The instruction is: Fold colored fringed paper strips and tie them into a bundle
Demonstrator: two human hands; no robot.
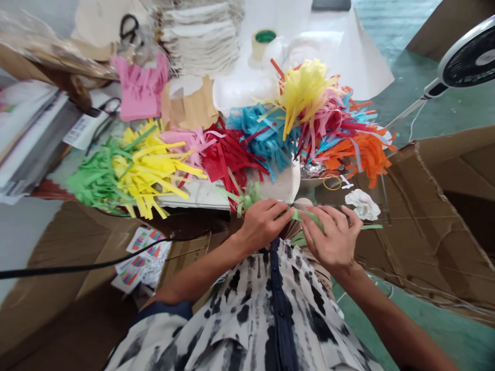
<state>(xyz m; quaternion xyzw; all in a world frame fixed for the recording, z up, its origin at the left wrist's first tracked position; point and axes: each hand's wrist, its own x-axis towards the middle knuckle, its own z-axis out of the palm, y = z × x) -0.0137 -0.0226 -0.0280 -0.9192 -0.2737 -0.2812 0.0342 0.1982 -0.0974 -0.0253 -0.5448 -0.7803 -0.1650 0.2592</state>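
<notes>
My left hand [263, 222] and my right hand [333, 236] meet close to my chest, both pinching a piece of green fringed paper [305, 216]. Its cut strips fan out to the left by my left hand [247, 198], and one thin strip trails to the right. Just beyond my hands lie heaps of cut paper fringe: green [95, 180], yellow [150, 172], red [228, 154], blue [259, 131], orange [359, 152] and a yellow tuft [303, 90] on top.
Pink fringed sheets [141, 87], scissors [129, 28], a tape roll [261, 44] and a stack of white paper [201, 36] lie at the back. A crumpled white paper [362, 204] and rubber band [332, 182] sit near my right hand. Cardboard [444, 206] and a fan [469, 54] stand on the right.
</notes>
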